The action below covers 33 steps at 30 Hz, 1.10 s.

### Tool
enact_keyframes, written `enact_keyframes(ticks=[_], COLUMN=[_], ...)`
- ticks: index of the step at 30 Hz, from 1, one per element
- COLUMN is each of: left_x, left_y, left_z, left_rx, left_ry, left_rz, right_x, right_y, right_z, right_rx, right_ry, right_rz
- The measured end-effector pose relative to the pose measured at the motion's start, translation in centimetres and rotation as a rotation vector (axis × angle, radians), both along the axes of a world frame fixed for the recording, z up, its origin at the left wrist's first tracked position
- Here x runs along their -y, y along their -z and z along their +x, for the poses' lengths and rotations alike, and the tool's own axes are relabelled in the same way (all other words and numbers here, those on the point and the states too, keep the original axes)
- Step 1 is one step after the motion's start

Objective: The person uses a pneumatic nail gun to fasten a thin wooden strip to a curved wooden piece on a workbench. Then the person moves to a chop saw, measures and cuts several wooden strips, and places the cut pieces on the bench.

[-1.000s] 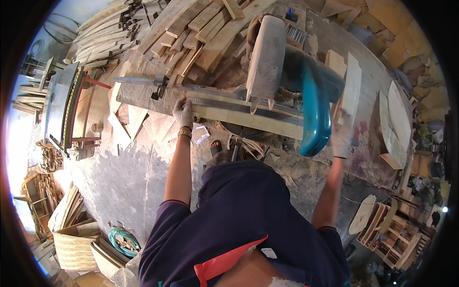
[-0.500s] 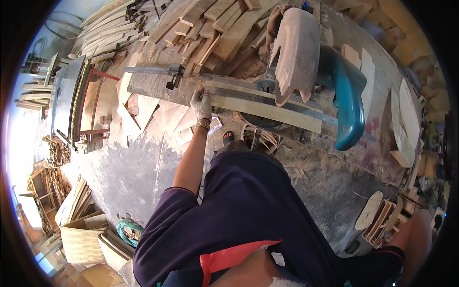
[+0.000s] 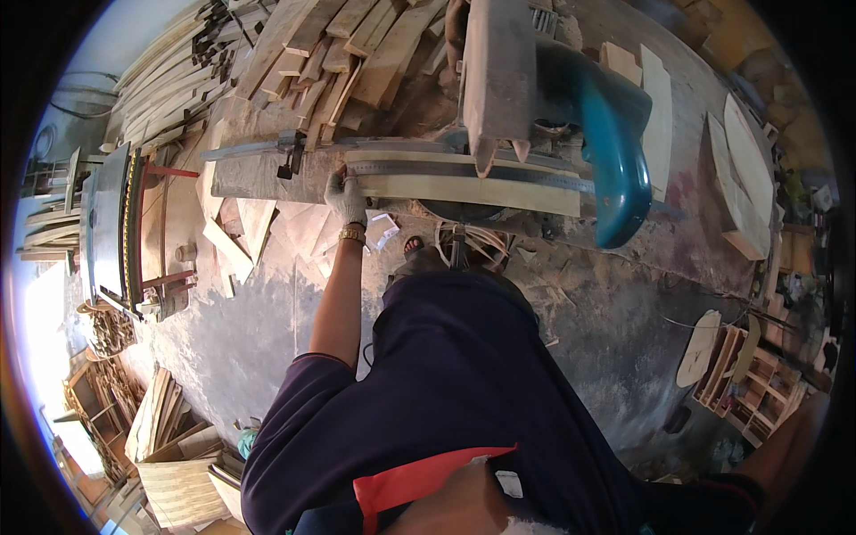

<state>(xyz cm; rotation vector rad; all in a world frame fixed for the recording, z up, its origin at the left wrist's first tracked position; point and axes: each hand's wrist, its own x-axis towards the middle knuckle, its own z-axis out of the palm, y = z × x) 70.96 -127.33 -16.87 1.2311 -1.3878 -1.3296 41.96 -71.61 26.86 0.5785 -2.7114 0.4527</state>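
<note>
One hand shows clearly: your left hand point(image 3: 345, 198), in a pale work glove, reaches out past your dark shirt and lies flat on the near end of a long curved wooden strip point(image 3: 464, 183), fingers point(image 3: 339, 176) spread and pressing on top, not wrapped round it. Your right hand cannot be made out, only a forearm low at the right edge, so I cannot tell its state. That strip rests on the worktop point(image 3: 259, 174) of the band saw point(image 3: 606, 134), running rightward under the teal guard. It looks stiff, light and dusty, so likely to slide; hold it flat, well away from the blade. Beyond, a clamp point(image 3: 290, 152) grips the worktop edge, and stacked offcuts point(image 3: 339, 45) lie behind.
</note>
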Motion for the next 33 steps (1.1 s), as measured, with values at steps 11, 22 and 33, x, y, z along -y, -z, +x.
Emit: enact_keyframes(ticks=[11, 22, 33], left_x=[1.0, -2.9, -8.1], left_y=[0.7, -2.7, -5.0], left_z=[0.8, 3.5, 6.6], left_rx=[-0.069, 0.064, 0.042], left_ry=[0.056, -0.177, -0.307], left_rz=[0.027, -0.139, -0.086], right_x=[-5.6, -9.1, -11.9], right_y=[8.7, 13.5, 15.3], right_z=[-2.3, -3.9, -6.4], right_rx=[0.213, 0.321, 0.368], right_ry=[0.096, 0.116, 0.118], right_rz=[0.015, 0.0, -0.014])
